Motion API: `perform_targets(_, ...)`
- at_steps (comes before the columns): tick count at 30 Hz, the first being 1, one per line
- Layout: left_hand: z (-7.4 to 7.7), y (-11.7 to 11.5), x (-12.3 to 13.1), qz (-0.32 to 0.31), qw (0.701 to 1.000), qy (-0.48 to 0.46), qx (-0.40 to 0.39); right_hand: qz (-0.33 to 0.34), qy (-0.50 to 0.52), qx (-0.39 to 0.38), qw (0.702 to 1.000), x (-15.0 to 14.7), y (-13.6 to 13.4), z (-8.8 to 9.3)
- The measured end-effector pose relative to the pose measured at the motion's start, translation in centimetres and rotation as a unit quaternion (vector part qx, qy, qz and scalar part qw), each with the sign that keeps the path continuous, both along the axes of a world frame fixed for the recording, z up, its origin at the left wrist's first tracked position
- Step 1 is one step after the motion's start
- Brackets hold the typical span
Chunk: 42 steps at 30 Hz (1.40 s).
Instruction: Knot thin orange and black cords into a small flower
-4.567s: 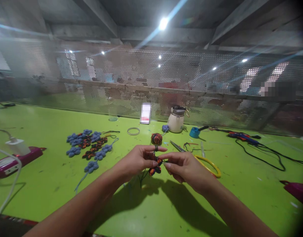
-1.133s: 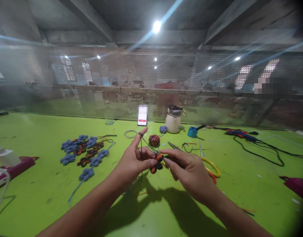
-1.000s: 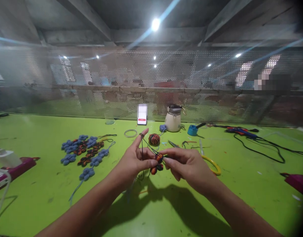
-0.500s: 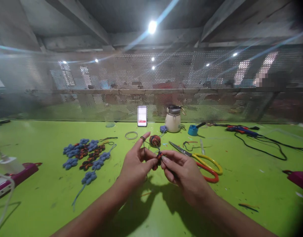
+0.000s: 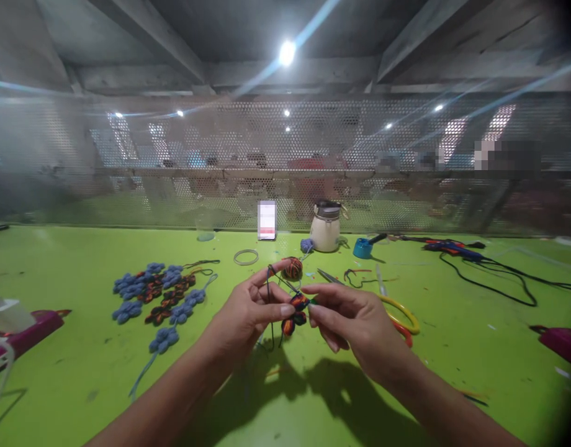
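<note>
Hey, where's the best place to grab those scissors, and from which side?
Probably the yellow handle, coming from the right: its rounded end curves out that way, while the pointed blades face left and away. Their middle is hidden.

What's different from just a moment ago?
The right hand has moved slightly right, uncovering more of the black-and-orange flower. The left hand has lowered its index finger and still holds the flower. The blue flowers and jug stayed put.
</note>
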<state>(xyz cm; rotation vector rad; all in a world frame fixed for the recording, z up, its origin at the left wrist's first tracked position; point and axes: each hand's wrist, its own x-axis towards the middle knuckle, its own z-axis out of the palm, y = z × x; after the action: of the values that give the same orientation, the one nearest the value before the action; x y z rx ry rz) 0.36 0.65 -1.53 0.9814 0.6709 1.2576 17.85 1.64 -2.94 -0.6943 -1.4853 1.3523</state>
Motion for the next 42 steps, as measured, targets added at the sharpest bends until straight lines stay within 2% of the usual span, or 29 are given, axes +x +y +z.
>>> perform_targets(6, -0.4, 0.3, 0.1, 0.012, 0.999, 0.019, 0.030, -0.007, -0.008, -0.003, 1.000, -0.1, -0.1, -0.1)
perform_targets(14, -0.8, 0.6, 0.3, -0.006, 0.996, 0.078, 0.050, -0.044, -0.043, 0.009, 0.998, -0.3, -0.1, -0.1)
perform_targets(19, 0.0, 0.2, -0.1, 0.015, 0.989, 0.130, 0.067, -0.077, -0.128, 0.106, 0.983, 0.1, 0.1, -0.1)
perform_targets(25, 0.2, 0.0, 0.0, 0.018, 0.976, 0.208, 0.056, -0.103, -0.216, 0.310, 0.920, 0.3, 0.4, -0.8)
perform_targets(28, 0.0, 0.0, 0.3, 0.016, 0.979, 0.196, 0.045, -0.110, -0.238, 0.355, 0.897, 0.2, 0.5, -1.2)
perform_targets(30, -0.2, 0.1, 0.5, 0.012, 0.986, 0.164, 0.040, -0.109, -0.243, 0.360, 0.894, 0.0, 0.5, -1.4)
perform_targets(32, -0.4, 0.2, 0.6, 0.019, 0.990, 0.135, 0.035, -0.106, -0.230, 0.349, 0.902, -0.2, 0.3, -1.4)
perform_targets(34, -0.6, 0.3, 0.6, 0.032, 0.991, 0.126, 0.030, -0.104, -0.202, 0.301, 0.926, -0.5, 0.0, -1.4)
perform_targets(38, -0.9, 0.5, 0.3, 0.022, 0.994, 0.108, 0.026, -0.089, -0.135, 0.102, 0.982, -0.8, -0.3, -1.2)
perform_targets(40, -1.0, 0.6, 0.1, 0.010, 0.995, 0.099, 0.021, -0.080, -0.113, 0.042, 0.990, -0.9, -0.3, -1.1)
perform_targets(42, -1.0, 0.5, -0.1, 0.003, 0.995, 0.094, 0.019, -0.078, -0.101, 0.029, 0.991, -0.8, -0.2, -1.1)
